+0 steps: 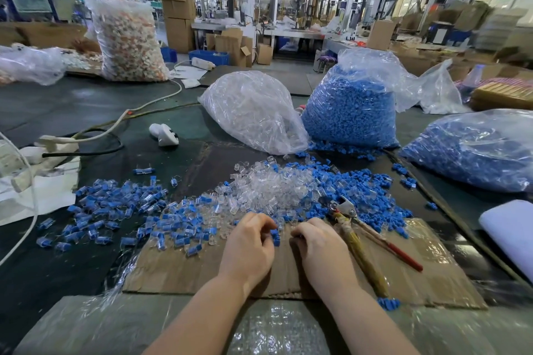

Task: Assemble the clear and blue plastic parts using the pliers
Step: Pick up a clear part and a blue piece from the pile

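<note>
Both forearms reach in from the bottom of the frame onto a cardboard sheet (178, 265) laid over the tabletop (72, 106), likely as a work pad. The left hand (248, 245) curls its fingers around small blue parts (275, 235); whether the right hand (317, 242), fingers tucked under, holds anything I cannot tell. The pliers (354, 228) lie just right of it, within easy reach. Loose clear parts (268, 184) are heaped at frame centre, finished pieces (115, 204) set aside at left.
</note>
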### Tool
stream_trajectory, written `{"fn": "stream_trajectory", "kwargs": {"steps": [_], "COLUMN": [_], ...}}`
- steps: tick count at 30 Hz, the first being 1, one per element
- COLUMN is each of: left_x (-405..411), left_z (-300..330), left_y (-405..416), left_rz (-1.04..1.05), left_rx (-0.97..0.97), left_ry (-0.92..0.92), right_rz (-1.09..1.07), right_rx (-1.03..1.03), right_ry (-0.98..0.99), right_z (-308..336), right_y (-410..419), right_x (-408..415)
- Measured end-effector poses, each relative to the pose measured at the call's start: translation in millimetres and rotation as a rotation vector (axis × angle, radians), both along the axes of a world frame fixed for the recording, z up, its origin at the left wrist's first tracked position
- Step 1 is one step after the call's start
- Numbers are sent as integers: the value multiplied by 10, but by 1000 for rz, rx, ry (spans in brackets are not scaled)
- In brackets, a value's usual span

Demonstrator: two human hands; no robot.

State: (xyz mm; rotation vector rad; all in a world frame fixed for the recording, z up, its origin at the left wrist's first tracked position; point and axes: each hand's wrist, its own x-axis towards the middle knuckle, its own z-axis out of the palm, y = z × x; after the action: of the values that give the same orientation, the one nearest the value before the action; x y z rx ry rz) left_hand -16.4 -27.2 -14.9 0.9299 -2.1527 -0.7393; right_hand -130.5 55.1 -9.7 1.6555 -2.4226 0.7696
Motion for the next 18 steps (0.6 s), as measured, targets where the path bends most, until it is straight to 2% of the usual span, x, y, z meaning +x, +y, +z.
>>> {"fn": "stream_trajectory", "kwargs": {"steps": [4, 7, 10, 18], "left_x": [-7, -14, -27, -1], "left_z": [-36, -68, -79, -66], "left_y": [-8, -26, -24, 15], "left_rz": [107, 148, 138, 124], "left_rx": [2, 12, -2, 37], "left_ry": [68, 32, -20, 23], "right_rz": [-32, -75, -81, -89], "right_rx": [-57, -117, -150, -183], "right_ry": [-71, -152, -202, -238], "right_z": [-38, -73, -84, -87], "right_y": [-55, -40, -24, 14], "right_x": [48, 49, 41, 44]}}
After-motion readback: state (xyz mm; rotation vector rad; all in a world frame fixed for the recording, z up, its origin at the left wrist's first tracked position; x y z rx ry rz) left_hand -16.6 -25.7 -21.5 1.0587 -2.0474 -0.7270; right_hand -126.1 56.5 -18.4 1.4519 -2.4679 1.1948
